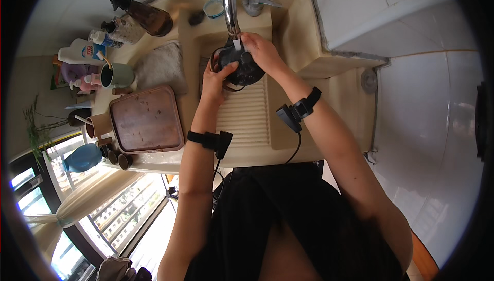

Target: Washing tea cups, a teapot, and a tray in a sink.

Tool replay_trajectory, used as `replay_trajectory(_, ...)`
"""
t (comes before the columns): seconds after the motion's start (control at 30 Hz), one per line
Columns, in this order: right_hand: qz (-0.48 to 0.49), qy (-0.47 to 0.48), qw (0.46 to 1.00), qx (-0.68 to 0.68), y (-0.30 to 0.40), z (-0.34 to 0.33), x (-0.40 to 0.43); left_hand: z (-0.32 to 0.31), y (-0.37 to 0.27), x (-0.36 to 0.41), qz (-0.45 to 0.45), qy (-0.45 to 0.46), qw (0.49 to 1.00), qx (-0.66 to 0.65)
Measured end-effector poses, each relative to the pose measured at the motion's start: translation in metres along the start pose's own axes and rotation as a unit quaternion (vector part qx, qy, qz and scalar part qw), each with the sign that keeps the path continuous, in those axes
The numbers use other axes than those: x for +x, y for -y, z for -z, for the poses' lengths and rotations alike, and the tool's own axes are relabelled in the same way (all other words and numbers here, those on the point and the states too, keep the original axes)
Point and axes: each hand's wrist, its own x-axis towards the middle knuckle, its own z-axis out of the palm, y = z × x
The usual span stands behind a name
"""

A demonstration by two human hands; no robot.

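Under the chrome faucet, a dark, round, wet piece of kitchenware with a small knob-like part is held between both hands. Whether it is a lid or a small pot I cannot tell. My left hand grips its left side, thumb lying across the top. At the upper right edge, my right hand holds it with bent fingers, close to the spout. Running water falls onto its upper part. A thin curved rim or handle shows at its left and lower edge. Below it lies the ribbed washboard slope of the beige sink.
Left of the basin are a grey cloth, a brown tray, a green mug with a toothbrush, a brown spray bottle and several other bottles. A faucet lever stands behind. A tiled wall bounds the right.
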Motion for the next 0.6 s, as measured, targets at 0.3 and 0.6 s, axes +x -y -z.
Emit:
replay_trajectory(0.3,-0.284,0.077,0.928,0.231,-0.02,0.022,-0.025,0.002,-0.011,0.022,0.079,0.086,0.989,0.092)
replay_trajectory(0.6,-0.234,-0.077,0.865,0.438,-0.065,0.014,-0.042,-0.025,0.013,0.033,0.052,0.164,0.973,-0.156)
